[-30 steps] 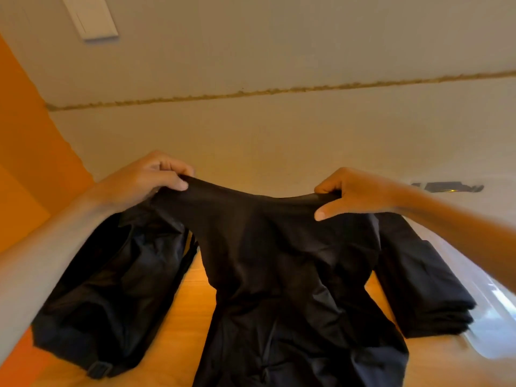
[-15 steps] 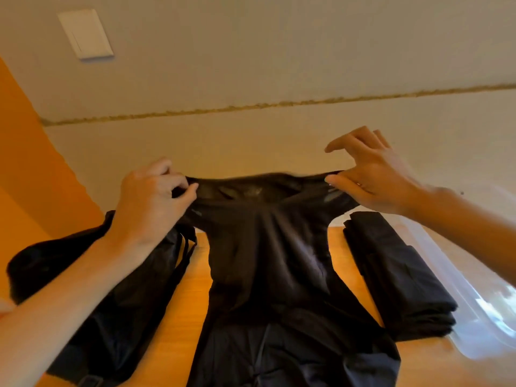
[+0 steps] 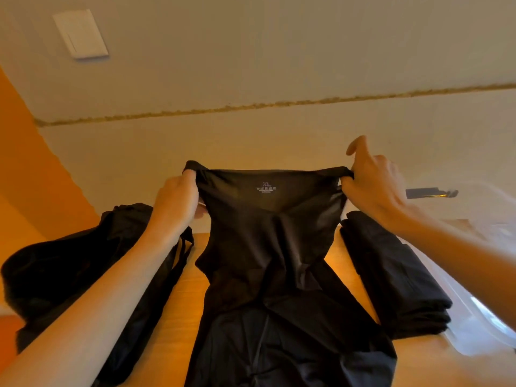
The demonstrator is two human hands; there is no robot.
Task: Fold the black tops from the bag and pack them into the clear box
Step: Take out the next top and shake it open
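Black top (image 3: 268, 233), one piece, is hanging by its shoulders in front of the person, its neckline stretched level and its lower part pooling in creases on the wooden table (image 3: 192, 277). A pale size print (image 3: 266, 188) reading XL is showing inside the back of the neck. The fabric is looking thin, light and limp, with a slight sheen that is suggesting a slippery knit; it is sagging between the two holds and is probably going to slide and bunch unless it is laid flat and smoothed before each fold. The shoulder seams are serving as the sound places to take hold, and that is where it is being held. The left hand (image 3: 176, 202) is gripping the left shoulder with its fingers curled round the edge. The right hand (image 3: 374, 188) is pinching the right shoulder between thumb and curled fingers, with the forefinger lifting free above. Just left of the top, the black bag (image 3: 69, 261) is slumping open on the table. On the right, the folded tops (image 3: 391, 275) are lying in a neat stack by the clear box (image 3: 474, 322); whether the stack is sitting inside the box or only against it cannot be told. A white wall plate (image 3: 81, 33) is showing high on the wall.
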